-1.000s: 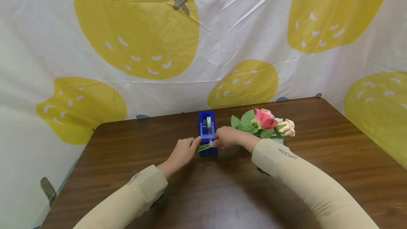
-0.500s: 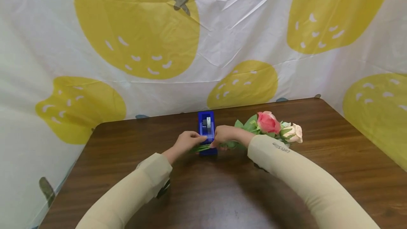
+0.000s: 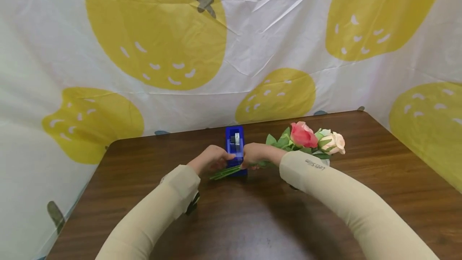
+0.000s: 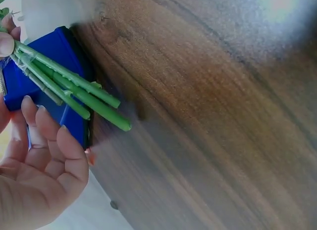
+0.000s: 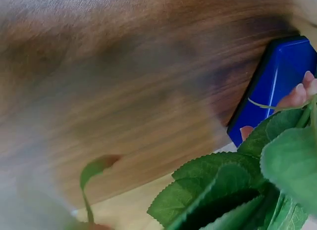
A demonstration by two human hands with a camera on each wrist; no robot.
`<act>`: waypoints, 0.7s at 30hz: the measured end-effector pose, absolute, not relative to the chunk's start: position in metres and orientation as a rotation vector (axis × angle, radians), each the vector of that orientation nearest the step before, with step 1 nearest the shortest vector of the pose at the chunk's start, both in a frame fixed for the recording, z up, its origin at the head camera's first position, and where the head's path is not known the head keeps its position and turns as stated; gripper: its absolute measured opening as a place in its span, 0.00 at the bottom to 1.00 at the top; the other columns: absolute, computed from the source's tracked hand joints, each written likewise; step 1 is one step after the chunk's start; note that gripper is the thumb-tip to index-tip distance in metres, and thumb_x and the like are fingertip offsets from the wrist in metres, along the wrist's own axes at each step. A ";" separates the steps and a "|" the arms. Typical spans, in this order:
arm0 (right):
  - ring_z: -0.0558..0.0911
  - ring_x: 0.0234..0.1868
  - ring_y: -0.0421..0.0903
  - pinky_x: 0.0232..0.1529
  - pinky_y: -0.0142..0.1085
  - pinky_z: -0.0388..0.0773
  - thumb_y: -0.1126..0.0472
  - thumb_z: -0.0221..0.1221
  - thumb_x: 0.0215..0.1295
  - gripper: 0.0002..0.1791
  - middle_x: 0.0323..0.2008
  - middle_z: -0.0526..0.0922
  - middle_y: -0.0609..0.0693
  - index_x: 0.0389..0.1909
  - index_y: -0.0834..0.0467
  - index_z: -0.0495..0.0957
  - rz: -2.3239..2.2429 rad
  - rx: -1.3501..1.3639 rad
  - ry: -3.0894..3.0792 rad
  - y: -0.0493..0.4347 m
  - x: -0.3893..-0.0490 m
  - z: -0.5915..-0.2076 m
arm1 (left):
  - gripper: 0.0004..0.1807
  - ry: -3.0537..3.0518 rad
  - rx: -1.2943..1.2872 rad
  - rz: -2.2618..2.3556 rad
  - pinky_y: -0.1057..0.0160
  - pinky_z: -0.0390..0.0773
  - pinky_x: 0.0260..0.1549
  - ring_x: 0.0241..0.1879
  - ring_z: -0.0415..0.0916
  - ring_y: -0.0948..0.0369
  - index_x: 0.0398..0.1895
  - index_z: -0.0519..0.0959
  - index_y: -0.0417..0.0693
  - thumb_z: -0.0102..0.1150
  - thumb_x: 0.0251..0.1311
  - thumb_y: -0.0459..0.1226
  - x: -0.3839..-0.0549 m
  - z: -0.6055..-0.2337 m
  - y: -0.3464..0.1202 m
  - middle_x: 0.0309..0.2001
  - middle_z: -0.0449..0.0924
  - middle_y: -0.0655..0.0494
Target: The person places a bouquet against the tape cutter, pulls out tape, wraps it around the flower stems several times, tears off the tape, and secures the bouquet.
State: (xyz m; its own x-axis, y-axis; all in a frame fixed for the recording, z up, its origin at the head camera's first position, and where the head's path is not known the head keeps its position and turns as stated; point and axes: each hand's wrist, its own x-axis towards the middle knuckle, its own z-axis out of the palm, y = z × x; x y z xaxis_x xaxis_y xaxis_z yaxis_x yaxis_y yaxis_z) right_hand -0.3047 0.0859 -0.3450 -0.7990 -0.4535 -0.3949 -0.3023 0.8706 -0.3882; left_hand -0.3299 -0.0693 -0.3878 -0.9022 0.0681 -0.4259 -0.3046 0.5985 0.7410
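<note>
My right hand (image 3: 254, 155) pinches the green stems (image 4: 81, 89) of a bunch of roses, close to the front of a blue tape dispenser (image 3: 229, 132). Clear tape (image 4: 26, 57) shows round the stems beside my right fingertips. A pink rose (image 3: 304, 135) and cream roses (image 3: 335, 143) lie to the right, behind the sleeve, with green leaves (image 5: 208, 178). My left hand (image 3: 212, 158) is palm up in the left wrist view, fingers bent below the stems. Its foremost fingertips reach the dispenser's cutter end; I cannot tell whether they pinch tape there.
A dark wooden table (image 3: 151, 159) carries everything. Behind it hangs a white cloth (image 3: 274, 23) printed with yellow fruit. The cut stem ends stick out left over the tabletop, in front of the dispenser.
My left hand has left the stem ends and moved up to the dispenser's front, its wrist turning over. The stems now extend freely to the left; the rose heads shifted right.
</note>
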 end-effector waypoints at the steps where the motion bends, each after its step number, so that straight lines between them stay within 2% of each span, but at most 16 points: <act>1: 0.70 0.14 0.40 0.21 0.29 0.69 0.60 0.59 0.59 0.16 0.11 0.71 0.47 0.14 0.59 0.72 -0.404 -0.555 2.557 0.086 -0.305 -0.345 | 0.17 2.420 -0.195 1.231 0.64 0.67 0.16 0.17 0.69 0.61 0.24 0.79 0.40 0.67 0.47 0.46 -0.328 -0.386 -0.069 0.19 0.77 0.53; 3: 0.70 0.13 0.41 0.21 0.29 0.69 0.61 0.59 0.58 0.15 0.11 0.71 0.47 0.13 0.60 0.72 -0.387 -0.560 2.557 0.086 -0.306 -0.345 | 0.15 2.443 -0.212 1.223 0.64 0.67 0.18 0.19 0.69 0.60 0.27 0.79 0.40 0.65 0.50 0.45 -0.322 -0.380 -0.067 0.20 0.77 0.53; 11: 0.71 0.12 0.40 0.23 0.28 0.69 0.61 0.59 0.56 0.14 0.10 0.72 0.46 0.13 0.61 0.74 -0.241 -0.584 2.569 0.081 -0.310 -0.342 | 0.15 2.451 -0.206 1.243 0.65 0.67 0.19 0.19 0.69 0.60 0.25 0.77 0.41 0.64 0.52 0.45 -0.314 -0.373 -0.067 0.18 0.74 0.57; 21: 0.71 0.15 0.39 0.24 0.27 0.66 0.58 0.58 0.60 0.14 0.10 0.72 0.44 0.24 0.66 0.81 -0.012 -0.632 2.541 0.077 -0.311 -0.339 | 0.16 2.511 -0.207 1.182 0.64 0.65 0.15 0.14 0.68 0.62 0.22 0.78 0.40 0.65 0.50 0.45 -0.317 -0.375 -0.065 0.14 0.73 0.57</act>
